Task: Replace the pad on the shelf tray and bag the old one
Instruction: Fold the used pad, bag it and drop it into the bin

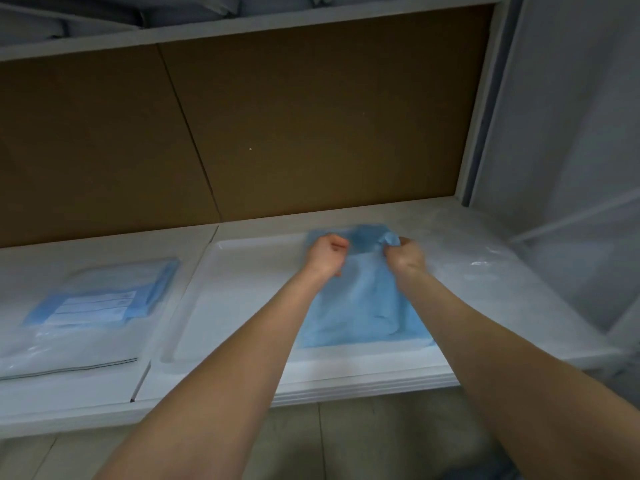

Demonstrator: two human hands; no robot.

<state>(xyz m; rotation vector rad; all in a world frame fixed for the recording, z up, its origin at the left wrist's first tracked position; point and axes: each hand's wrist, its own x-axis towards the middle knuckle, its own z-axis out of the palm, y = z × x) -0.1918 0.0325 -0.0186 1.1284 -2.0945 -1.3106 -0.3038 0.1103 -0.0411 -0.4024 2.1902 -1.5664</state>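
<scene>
The thin light-blue disposable pad [363, 306] lies in the right half of the shallow white plastic tray [242, 289], which sits on the white shelf board [104, 393]. The pad's near edge lies flat close to the tray's front rim, and its far edge is rumpled and lifted.

Both hands hold that far edge. The left hand [327, 252] is curled into a fist with the blue sheet gathered under its fingers. The right hand [403, 252] pinches a raised fold of it between thumb and curled fingers. Holding the edge at two points close together looks meant to bunch the sheet so it comes off in one piece rather than dragging across the tray.

On the left part of the shelf a folded blue pad in a clear labelled plastic packet [100, 303] lies unopened. It is probably the replacement, which would make the pad in hand the old one.

To the right of the tray, crinkled clear plastic film [485, 265] lies on the shelf within reach of the right hand. It may be the bag for the old pad, though its opening cannot be made out. Brown board [311, 116] backs the shelf.
</scene>
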